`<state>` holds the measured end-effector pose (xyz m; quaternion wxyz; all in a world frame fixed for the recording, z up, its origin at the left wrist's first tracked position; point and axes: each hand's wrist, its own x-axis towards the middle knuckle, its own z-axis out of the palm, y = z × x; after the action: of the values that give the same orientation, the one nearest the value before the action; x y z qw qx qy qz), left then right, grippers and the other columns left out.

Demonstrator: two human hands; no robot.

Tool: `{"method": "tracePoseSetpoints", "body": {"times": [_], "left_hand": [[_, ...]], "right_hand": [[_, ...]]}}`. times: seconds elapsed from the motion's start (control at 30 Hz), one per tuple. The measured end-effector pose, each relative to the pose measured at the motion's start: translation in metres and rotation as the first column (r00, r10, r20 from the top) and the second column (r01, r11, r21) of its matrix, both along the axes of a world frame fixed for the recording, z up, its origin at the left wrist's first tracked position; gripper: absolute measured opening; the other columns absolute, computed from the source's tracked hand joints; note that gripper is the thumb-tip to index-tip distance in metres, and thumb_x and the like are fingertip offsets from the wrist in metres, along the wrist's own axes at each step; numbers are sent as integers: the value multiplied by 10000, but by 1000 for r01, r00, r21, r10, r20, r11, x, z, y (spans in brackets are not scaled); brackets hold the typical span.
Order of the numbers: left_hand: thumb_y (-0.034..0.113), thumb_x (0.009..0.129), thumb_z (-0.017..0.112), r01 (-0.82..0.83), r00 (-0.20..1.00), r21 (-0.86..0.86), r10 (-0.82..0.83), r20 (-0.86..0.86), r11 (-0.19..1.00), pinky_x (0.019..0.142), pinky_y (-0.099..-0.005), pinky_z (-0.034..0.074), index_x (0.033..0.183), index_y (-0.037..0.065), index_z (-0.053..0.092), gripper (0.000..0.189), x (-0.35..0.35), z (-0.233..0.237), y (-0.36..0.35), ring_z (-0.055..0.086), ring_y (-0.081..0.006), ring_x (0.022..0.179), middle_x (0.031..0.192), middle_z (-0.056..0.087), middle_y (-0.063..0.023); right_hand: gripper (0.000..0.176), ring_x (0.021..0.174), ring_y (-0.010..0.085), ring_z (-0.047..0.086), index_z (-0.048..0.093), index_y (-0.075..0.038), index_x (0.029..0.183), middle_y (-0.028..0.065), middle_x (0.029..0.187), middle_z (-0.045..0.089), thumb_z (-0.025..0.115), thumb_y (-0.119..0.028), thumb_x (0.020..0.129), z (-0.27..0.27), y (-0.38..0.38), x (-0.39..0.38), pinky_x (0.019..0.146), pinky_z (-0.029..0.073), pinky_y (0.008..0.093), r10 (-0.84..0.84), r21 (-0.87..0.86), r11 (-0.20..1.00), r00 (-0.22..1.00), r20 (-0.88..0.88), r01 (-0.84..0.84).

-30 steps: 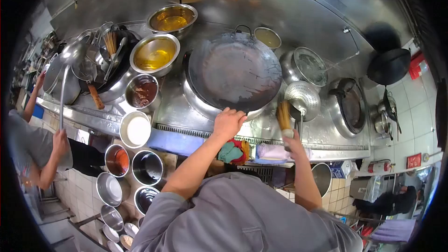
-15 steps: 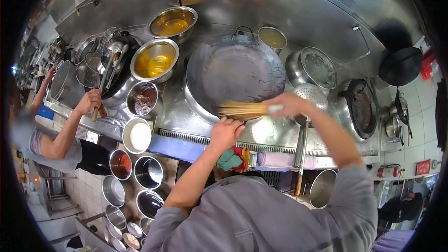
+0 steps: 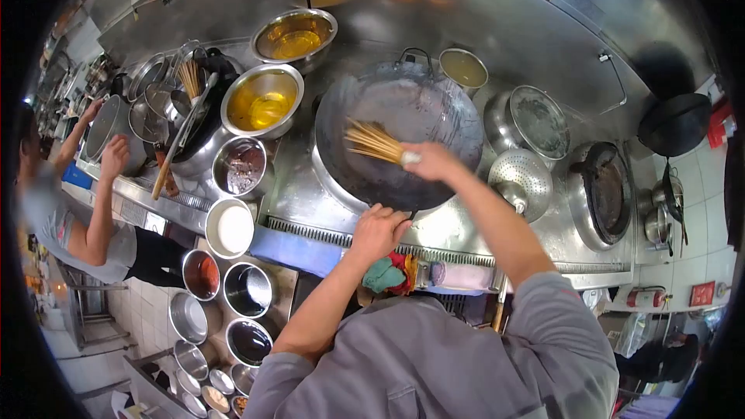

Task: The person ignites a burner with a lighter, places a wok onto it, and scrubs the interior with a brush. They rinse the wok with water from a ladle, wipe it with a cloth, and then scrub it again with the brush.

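Observation:
A large dark wok (image 3: 411,109) sits on the steel range, its inside wet-looking. In my right hand (image 3: 429,161) is the pale handle of a bamboo brush (image 3: 374,140), whose bristles lie over the left part of the wok. My left hand (image 3: 378,231) is closed at the wok's near rim, by its front handle, which the fingers partly hide. Just below that hand, a red and green cloth (image 3: 390,272) lies at the range's front edge.
Bowls of yellow oil (image 3: 264,100) and a pot of white contents (image 3: 230,228) stand left. A perforated ladle (image 3: 521,178) and another wok (image 3: 600,195) are right. A co-worker's arm (image 3: 99,209) reaches over the far-left range.
My right hand and the brush have moved up and left, from the near rim into the wok. The co-worker's hand has left the tool handle and risen to the left.

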<state>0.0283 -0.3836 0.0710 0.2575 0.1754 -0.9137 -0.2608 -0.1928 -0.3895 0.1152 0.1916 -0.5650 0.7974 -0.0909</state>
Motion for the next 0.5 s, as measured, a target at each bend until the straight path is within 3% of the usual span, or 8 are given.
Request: {"method": "tracePoseSetpoints", "body": {"times": [0.07, 0.13, 0.17, 0.23, 0.27, 0.33, 0.43, 0.5], "left_hand": [[243, 793, 631, -4, 1000, 4, 4, -13, 1000, 668, -386, 452, 827, 80, 670, 171, 3, -4, 3, 551, -274, 740, 724, 595, -74], [242, 793, 630, -5, 1000, 11, 5, -12, 1000, 670, -384, 452, 828, 78, 669, 173, 4, -3, 5, 551, -275, 737, 721, 594, -76], [241, 794, 629, -12, 1000, 13, 12, -17, 1000, 671, -382, 451, 829, 75, 669, 174, 3, -1, 3, 550, -277, 733, 719, 594, -77], [237, 791, 632, -14, 999, 12, 14, -29, 1000, 668, -381, 451, 825, 72, 668, 173, 1, 1, 1, 550, -275, 731, 720, 595, -78], [234, 789, 636, 2, 1000, 14, -1, -31, 1000, 664, -379, 452, 821, 68, 666, 171, 3, 1, 3, 550, -273, 728, 720, 597, -78], [227, 785, 640, 10, 999, 16, -10, -38, 1000, 658, -380, 452, 814, 66, 664, 165, 3, 3, 4, 550, -274, 725, 721, 597, -79], [201, 789, 649, 34, 999, 4, -34, -40, 999, 654, -383, 442, 780, 43, 649, 158, -1, 2, -2, 539, -288, 678, 702, 601, -103], [203, 792, 645, 27, 999, 20, -26, -44, 999, 658, -383, 444, 780, 41, 649, 162, 3, 0, 1, 544, -289, 684, 711, 610, -104]], "right_hand": [[413, 986, 312, 595, 604, -151, 1129, 175, 1068, 617, 633, -329, 758, 45, 3, -32, 831, 470, 434, 70, 111, 992, 996, -53, -64], [392, 935, 339, 605, 608, -110, 1100, 173, 1000, 632, 619, -327, 775, 48, -2, -65, 787, 486, 433, -481, -141, 876, 847, -226, 461], [392, 935, 339, 605, 608, -110, 1100, 173, 1000, 632, 619, -327, 775, 51, -2, -68, 787, 486, 433, -479, -146, 877, 847, -229, 457], [298, 876, 361, 617, 623, -94, 1033, 165, 934, 638, 570, -271, 799, 47, -3, -70, 752, 500, 439, -771, -768, 416, 637, -13, 487], [257, 854, 371, 620, 628, -102, 1020, 165, 913, 636, 545, -236, 817, 38, -7, -61, 737, 504, 453, -730, -591, 586, 678, -87, 555], [264, 863, 362, 621, 629, -118, 1027, 169, 915, 636, 562, -259, 814, -18, -20, -48, 746, 502, 456, -316, -68, 947, 863, -394, 315], [280, 884, 347, 623, 640, -134, 993, 164, 949, 646, 605, -289, 762, -3, -17, -17, 752, 502, 437, -172, -54, 985, 959, -227, 163], [275, 901, 335, 623, 645, -160, 980, 143, 967, 652, 609, -305, 749, 9, -4, -33, 758, 499, 434, 226, -31, 973, 971, -82, -229]]}}
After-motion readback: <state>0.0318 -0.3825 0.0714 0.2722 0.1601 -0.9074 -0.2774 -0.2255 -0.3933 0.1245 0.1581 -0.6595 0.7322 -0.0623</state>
